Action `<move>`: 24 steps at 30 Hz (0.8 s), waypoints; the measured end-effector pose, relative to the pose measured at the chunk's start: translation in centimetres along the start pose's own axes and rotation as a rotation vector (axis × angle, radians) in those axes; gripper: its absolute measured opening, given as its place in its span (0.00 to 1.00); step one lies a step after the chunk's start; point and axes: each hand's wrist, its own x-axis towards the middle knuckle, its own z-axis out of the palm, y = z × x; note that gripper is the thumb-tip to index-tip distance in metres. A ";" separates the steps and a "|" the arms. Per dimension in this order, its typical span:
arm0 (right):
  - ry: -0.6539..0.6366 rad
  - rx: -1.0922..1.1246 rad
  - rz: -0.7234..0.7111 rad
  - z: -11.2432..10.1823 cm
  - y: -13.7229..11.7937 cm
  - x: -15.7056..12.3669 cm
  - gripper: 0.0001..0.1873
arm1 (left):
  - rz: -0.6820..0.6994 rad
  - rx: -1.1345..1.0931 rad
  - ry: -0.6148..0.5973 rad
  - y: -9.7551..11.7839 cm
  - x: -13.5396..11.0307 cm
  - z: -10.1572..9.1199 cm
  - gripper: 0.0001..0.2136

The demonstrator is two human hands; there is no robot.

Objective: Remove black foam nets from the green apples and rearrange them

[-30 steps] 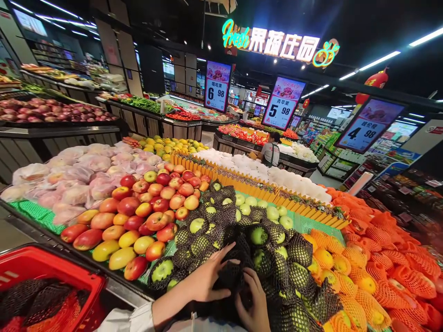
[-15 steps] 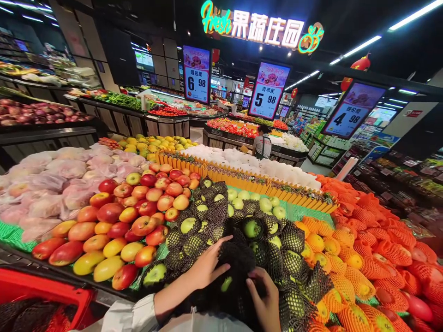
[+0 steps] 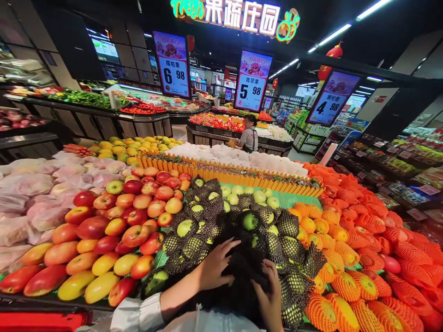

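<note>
Over a heap of green apples in black foam nets (image 3: 194, 246), both my hands reach in from the bottom of the view. My left hand (image 3: 215, 265) is open, its fingers stretched to the right and its thumb apart. Opposite it, my right hand (image 3: 269, 293) has curved fingers, the thumb spread away from them. A very dark patch (image 3: 238, 272) lies between the hands; what is in it, and whether the fingertips touch it, I cannot make out. Just beyond stands a netted green apple (image 3: 249, 221). Bare green apples (image 3: 237, 190) lie farther back.
Red and yellow apples (image 3: 136, 235) are heaped to the left, with bagged fruit (image 3: 48, 193) beyond. Oranges in orange nets (image 3: 348, 286) and fruit in red nets (image 3: 411, 258) lie right. A low yellow fence (image 3: 228, 175) crosses behind. A person (image 3: 249, 136) stands farther off. A red basket edge (image 3: 44, 322) shows lower left.
The view has turned, and the stand appears shifted left. The green apple earlier visible between my hands is lost in the dark patch. The distant person's head has turned.
</note>
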 end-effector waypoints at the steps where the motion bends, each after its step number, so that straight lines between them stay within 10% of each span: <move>1: 0.026 -0.025 0.007 -0.2 -0.4 0.1 0.08 | -0.007 0.005 0.005 0.0 0.0 0.0 0.29; 13: 0.467 0.041 0.407 -1.2 -3.0 1.1 0.35 | -0.148 0.163 0.256 -0.2 -1.4 0.0 0.14; 19: 0.499 0.021 0.385 -0.7 -3.7 0.3 0.25 | 0.049 0.100 0.366 1.5 -2.5 -0.8 0.19; 24: 0.102 -0.005 0.110 0.7 -4.0 -0.6 0.09 | 0.283 -0.004 0.345 2.8 -2.8 -1.3 0.29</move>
